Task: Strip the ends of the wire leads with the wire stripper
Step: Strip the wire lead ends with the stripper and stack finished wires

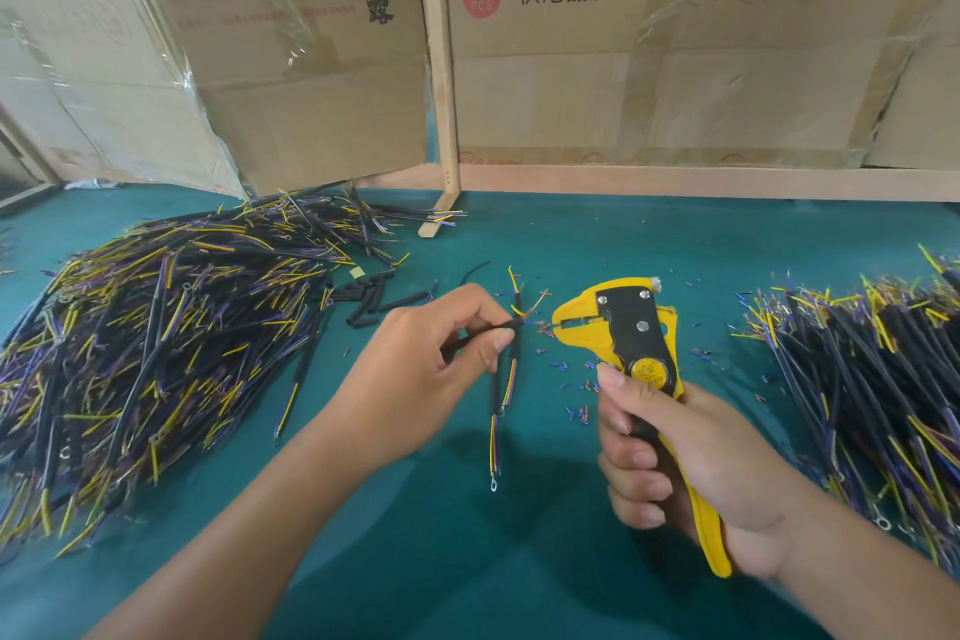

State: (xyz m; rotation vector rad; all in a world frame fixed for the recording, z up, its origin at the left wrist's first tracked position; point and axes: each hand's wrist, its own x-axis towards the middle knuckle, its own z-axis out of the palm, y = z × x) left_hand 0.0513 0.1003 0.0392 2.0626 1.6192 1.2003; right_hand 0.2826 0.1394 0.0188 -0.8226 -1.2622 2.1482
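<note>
A: What is each grip doing?

B: The left hand (447, 353) pinches a black wire lead (501, 326) near its fanned end. The right hand (691, 463) is wrapped round the handles of the wire stripper (623, 333).

A: How will the lead handle?

B: Light and limp, I'd judge; hold it close to the tip, or it droops.

A: And where is it?

B: Just beside the stripper's nose, its thin cores almost touching, above the green tabletop (467, 561). Heaps of leads (156, 343) lie on either side.
</note>
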